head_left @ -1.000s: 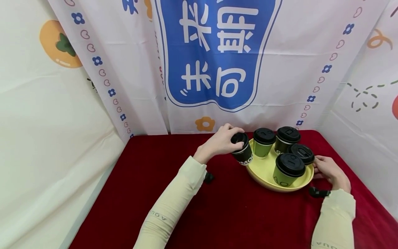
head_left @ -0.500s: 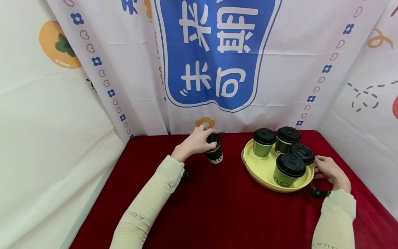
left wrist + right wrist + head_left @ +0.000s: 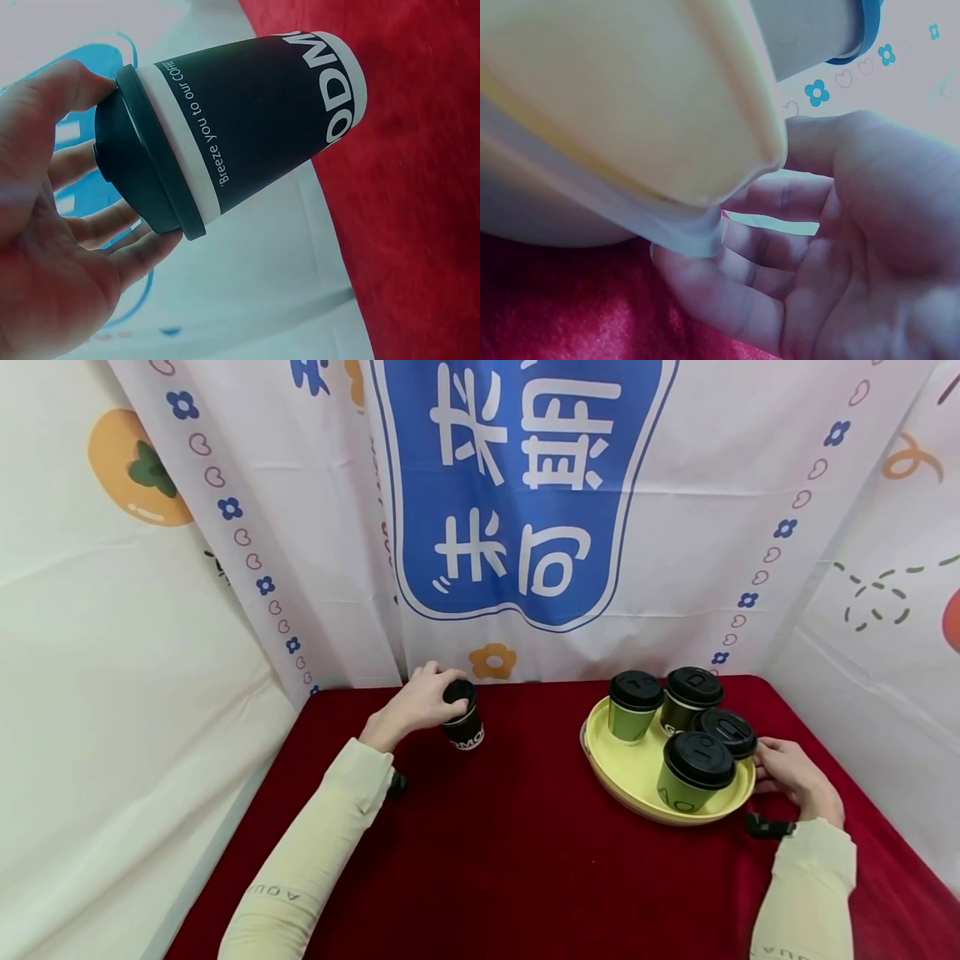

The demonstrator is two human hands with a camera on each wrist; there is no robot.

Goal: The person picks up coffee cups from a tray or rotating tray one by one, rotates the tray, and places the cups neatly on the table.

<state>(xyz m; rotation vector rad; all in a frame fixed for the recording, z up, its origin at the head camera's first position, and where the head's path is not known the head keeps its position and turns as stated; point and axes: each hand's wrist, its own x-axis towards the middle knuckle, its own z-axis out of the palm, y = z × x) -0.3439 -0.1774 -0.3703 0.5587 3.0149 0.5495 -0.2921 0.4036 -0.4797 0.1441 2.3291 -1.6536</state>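
Observation:
By its black lid, my left hand (image 3: 422,697) holds a black paper coffee cup (image 3: 468,732) with white lettering, near the back of the red table. In the left wrist view, thumb and fingertips pinch the lid of this coffee cup (image 3: 247,112) from both sides. Whether its base touches the cloth I cannot tell. At the right, my right hand (image 3: 797,777) grips the rim of a round yellow tray (image 3: 626,777). The right wrist view shows curled fingers (image 3: 720,300) at the edge of the tray (image 3: 652,97).
On the tray stand several lidded cups: a green cup (image 3: 630,722) at the left, another green cup (image 3: 681,792) in front, a black cup (image 3: 675,714) behind, and a partly hidden dark-lidded cup (image 3: 726,731). Printed white cloth (image 3: 322,568) hangs behind the red tablecloth (image 3: 487,843).
My left hand has carried the black coffee cup leftward, away from the tray's left edge. The right hand has stayed at the tray rim.

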